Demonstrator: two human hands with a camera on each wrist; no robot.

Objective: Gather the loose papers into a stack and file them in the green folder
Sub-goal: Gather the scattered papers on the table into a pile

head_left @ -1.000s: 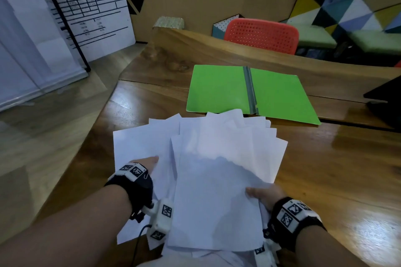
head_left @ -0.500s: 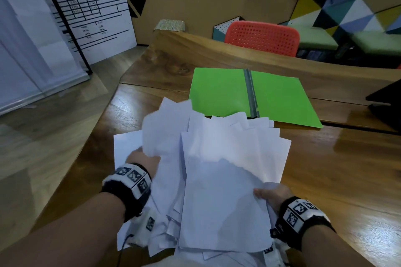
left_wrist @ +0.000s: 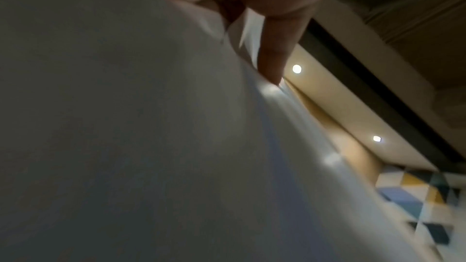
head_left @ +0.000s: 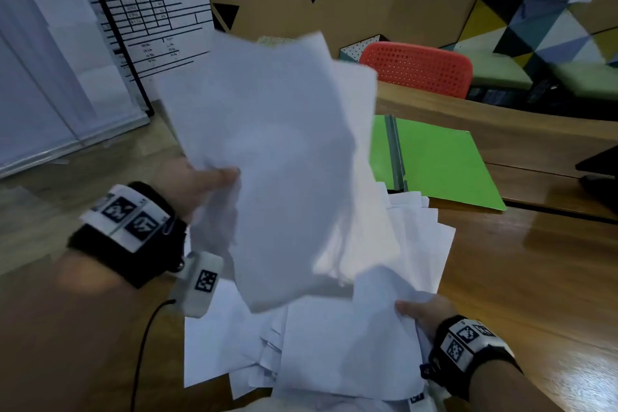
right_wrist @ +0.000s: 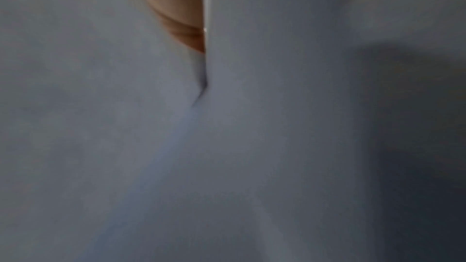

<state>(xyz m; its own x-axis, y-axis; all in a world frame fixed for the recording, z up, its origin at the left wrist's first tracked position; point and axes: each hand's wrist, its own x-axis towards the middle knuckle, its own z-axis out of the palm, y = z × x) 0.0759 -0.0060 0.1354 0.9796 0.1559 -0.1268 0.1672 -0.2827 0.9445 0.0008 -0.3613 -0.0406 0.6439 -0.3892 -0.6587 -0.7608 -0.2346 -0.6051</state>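
Papers (head_left: pixel 411 237): many, uncountable; left hand (head_left: pixel 197 184) pinches lifted sheets (head_left: pixel 267 157), right hand (head_left: pixel 423 309) pinches pile edge; one green folder (head_left: pixel 441 160) open.

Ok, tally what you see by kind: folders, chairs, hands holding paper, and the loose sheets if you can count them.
green card folder, lying open: 1
red perforated plastic chair: 1
hands gripping paper: 2, left hand and right hand
white paper sheets: too overlapped to count
Total counted: 4
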